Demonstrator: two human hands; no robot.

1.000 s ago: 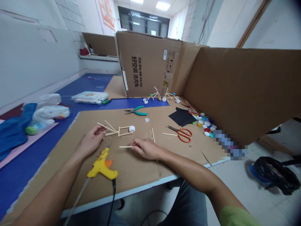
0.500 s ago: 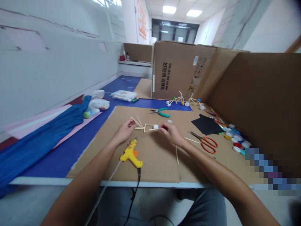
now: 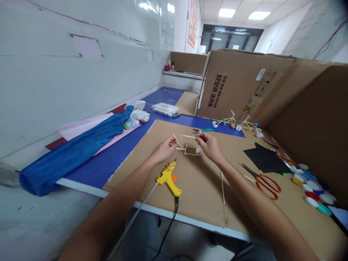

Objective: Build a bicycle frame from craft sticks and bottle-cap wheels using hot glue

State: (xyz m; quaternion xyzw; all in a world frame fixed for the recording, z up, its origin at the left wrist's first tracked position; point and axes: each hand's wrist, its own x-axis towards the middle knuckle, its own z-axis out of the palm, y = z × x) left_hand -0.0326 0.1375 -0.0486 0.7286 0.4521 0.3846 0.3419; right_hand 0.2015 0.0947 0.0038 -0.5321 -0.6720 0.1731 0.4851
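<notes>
So, I see my right hand (image 3: 210,146) pinching a wooden stick (image 3: 189,136), fingers pressed together, above the stick frame (image 3: 189,149) on the cardboard sheet (image 3: 201,203); left hand (image 3: 164,150) curls on its left end, fingertips hidden.

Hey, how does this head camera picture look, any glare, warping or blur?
In the head view, glare streaks the white wall, the wide lens bows the white table edge, and the left hand and right hand look fairly sharp.
</notes>
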